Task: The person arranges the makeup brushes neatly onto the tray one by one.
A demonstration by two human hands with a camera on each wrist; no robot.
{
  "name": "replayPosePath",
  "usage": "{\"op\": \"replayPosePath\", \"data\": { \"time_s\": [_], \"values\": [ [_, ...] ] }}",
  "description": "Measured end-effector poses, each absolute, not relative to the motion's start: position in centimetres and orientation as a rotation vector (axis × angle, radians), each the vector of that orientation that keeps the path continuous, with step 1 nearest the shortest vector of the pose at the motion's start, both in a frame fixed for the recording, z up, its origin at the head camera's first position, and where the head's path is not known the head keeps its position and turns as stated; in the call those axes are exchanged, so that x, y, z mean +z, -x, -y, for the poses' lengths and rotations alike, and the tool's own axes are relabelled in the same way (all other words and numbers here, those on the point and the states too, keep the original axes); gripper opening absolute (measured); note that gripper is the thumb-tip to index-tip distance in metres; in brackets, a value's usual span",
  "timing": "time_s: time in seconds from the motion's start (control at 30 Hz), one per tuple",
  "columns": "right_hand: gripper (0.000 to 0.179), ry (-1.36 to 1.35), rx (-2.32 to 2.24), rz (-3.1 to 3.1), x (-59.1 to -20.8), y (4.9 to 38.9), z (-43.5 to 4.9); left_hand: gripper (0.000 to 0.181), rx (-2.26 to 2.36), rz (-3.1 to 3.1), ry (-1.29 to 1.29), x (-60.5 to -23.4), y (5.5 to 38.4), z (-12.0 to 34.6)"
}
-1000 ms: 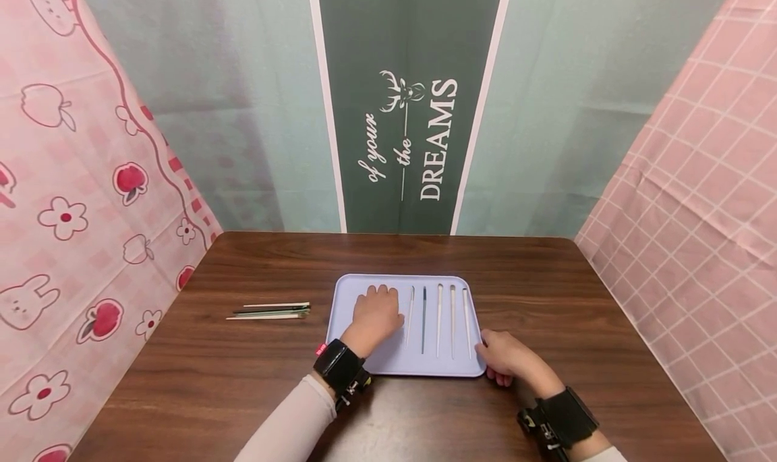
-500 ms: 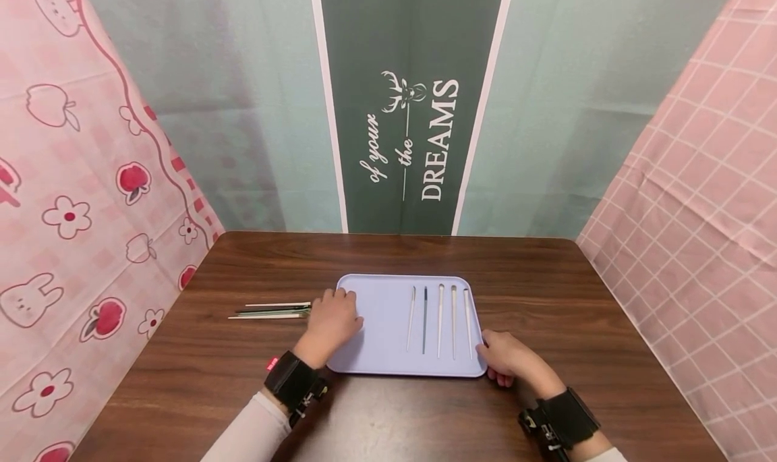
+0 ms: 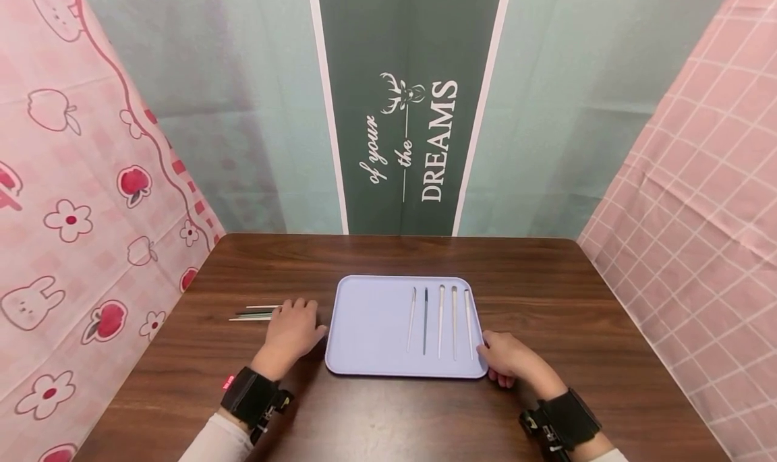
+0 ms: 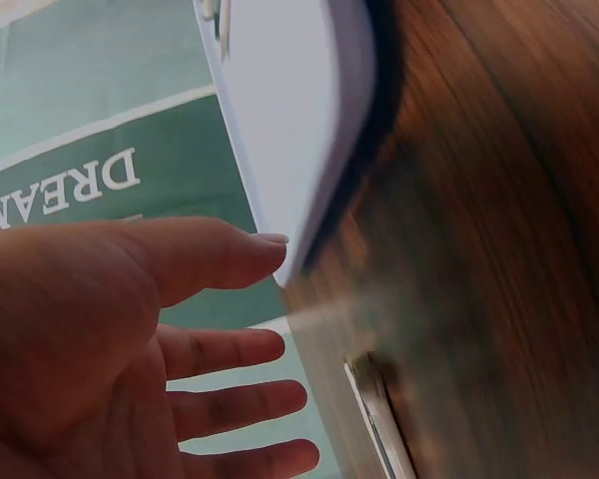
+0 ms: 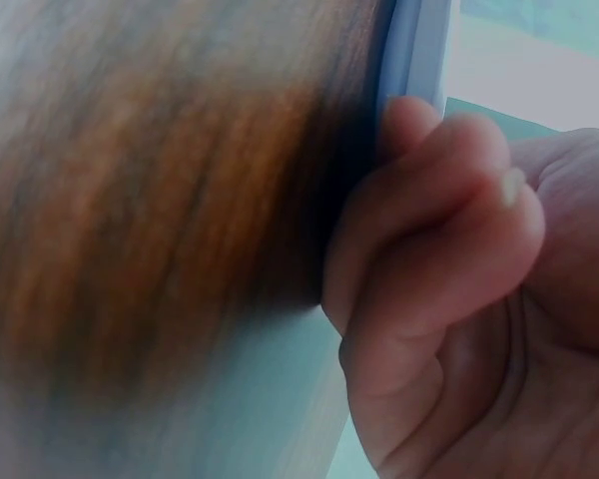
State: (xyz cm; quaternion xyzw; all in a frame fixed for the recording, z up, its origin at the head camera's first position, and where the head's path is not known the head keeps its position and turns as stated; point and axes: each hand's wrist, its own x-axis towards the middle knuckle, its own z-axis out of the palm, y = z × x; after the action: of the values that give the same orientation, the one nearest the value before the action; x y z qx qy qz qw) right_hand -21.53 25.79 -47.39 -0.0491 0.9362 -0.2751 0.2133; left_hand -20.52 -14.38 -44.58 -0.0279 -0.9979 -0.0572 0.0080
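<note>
A pale lavender tray lies on the table, with several slender brushes set side by side, heads away from me, on its right half. My right hand holds the tray's near right corner; in the right wrist view its curled fingers meet the tray rim. Left of the tray, my left hand is over the right end of a small pile of brushes, hiding their heads. The left wrist view has its fingers spread and holding nothing, brush ends beyond them.
Brown wood-grain table surrounds the tray. A green curtain with white lettering hangs behind the table's far edge, and pink patterned cloths hang at both sides.
My left hand has moved left from over the tray, off its left edge, to the brush pile. The right hand stays at the tray's corner.
</note>
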Motion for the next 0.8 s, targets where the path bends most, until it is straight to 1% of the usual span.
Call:
{"op": "replayPosePath", "data": {
  "time_s": [0.4,0.8],
  "values": [
    [0.017,0.159,-0.78,-2.635,-47.9,21.6,-26.0,0.049,-0.163,3.135,0.06,-44.7,19.4,17.8],
    [0.016,0.137,-0.766,-2.62,-47.6,21.5,-25.9,0.05,-0.18,3.14,0.051,-45.0,19.0,19.9]
  ]
}}
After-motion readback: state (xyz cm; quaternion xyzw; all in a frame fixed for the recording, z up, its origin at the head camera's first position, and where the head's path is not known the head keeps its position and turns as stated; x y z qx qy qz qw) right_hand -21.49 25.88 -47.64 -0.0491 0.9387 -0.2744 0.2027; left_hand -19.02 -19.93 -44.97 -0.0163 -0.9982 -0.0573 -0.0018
